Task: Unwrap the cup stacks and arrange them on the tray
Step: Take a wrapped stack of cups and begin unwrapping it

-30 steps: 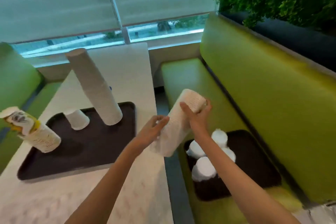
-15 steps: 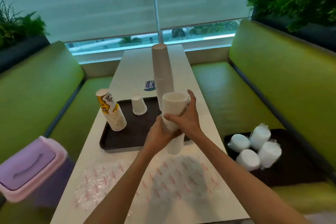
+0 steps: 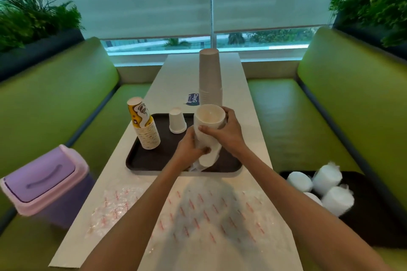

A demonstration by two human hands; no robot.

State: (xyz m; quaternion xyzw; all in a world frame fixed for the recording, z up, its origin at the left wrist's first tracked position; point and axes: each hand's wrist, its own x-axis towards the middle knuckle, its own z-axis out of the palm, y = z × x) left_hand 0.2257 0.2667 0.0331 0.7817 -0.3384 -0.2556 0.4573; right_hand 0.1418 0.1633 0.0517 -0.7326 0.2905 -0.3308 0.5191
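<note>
The fingers [image 3: 229, 115] of my right hand [image 3: 226, 136] are curled round the upper end of the wrapped cup stack [image 3: 210, 116], thumb across its near side; the fingers [image 3: 204, 150] of my left hand [image 3: 190, 152] are curled round its lower part, where loose film hangs down. I hold the stack tilted, one round end turned up toward me, over the near right part of the dark tray [image 3: 154, 161].

On that tray a printed stack [image 3: 144, 130] leans at the left; a single white cup [image 3: 177, 120] stands upside down just right of it; a tall white stack [image 3: 210, 77] rises at the far right, behind my hands.

The tray sits on a long white table [image 3: 250, 127] that runs away to the window; a blue sticker [image 3: 193, 99] lies beyond the tray; crumpled clear film with red print [image 3: 198, 207] covers the near end.

Green benches flank the table; on the right bench [image 3: 286, 116] a second dark tray [image 3: 374, 222] holds several wrapped white stacks [image 3: 326, 187] lying on their sides; on the left bench [image 3: 66, 105] stands a purple lidded bin [image 3: 44, 180]. Planters with green foliage [image 3: 33, 20] top both backrests; a pale blind [image 3: 154, 2] covers most of the window.
</note>
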